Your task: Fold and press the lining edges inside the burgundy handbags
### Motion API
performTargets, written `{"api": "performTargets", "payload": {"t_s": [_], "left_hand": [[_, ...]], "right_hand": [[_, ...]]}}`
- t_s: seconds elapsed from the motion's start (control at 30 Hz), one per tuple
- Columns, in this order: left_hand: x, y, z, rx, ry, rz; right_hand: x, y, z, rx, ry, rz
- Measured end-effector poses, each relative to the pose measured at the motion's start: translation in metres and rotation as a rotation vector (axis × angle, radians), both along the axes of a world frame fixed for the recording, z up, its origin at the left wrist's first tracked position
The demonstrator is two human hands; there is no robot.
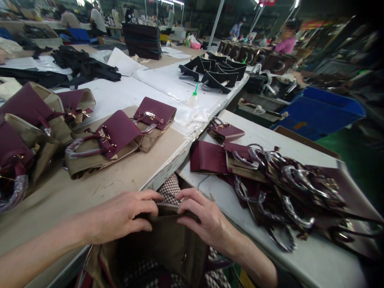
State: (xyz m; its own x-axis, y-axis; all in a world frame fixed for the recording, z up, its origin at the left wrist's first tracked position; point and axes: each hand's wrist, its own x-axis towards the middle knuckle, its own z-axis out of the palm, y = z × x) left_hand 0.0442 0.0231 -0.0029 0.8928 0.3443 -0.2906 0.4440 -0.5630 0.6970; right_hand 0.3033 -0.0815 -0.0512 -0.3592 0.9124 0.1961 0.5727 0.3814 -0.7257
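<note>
A handbag with olive-brown lining [168,236] and maroon edges rests in my lap, its inside facing up. My left hand [129,216] grips the far edge of this lining from the left, thumb on the near side and fingers behind. On the same edge, a short way to the right, my right hand [204,220] pinches the fabric between thumb and fingers. Part of a maroon handle [220,264] shows beside my right wrist. The bag's lower part lies outside the picture, and a checked cloth [171,188] is visible behind it.
Maroon handbags [120,132] with plastic-wrapped handles lie on the left table. A heap of maroon bags [270,180] covers the right table. Further back are black bag pieces [216,72], a green-tipped bottle [193,97] and a blue bin [321,112]. Other people sit in the background.
</note>
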Motion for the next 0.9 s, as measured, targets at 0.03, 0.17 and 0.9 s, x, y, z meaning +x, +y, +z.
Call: {"api": "performTargets", "payload": {"t_s": [0.03, 0.17, 0.9], "left_hand": [[0.001, 0.000, 0.001, -0.001, 0.001, -0.017], [0.004, 0.002, 0.004, -0.013, -0.002, -0.061], [0.053, 0.009, -0.009, 0.162, -0.106, -0.105]], "right_hand": [[0.000, -0.001, 0.000, -0.001, -0.007, 0.010], [0.001, -0.005, 0.001, -0.008, 0.004, -0.044], [0.008, -0.018, -0.014, 0.165, 0.103, 0.002]]}}
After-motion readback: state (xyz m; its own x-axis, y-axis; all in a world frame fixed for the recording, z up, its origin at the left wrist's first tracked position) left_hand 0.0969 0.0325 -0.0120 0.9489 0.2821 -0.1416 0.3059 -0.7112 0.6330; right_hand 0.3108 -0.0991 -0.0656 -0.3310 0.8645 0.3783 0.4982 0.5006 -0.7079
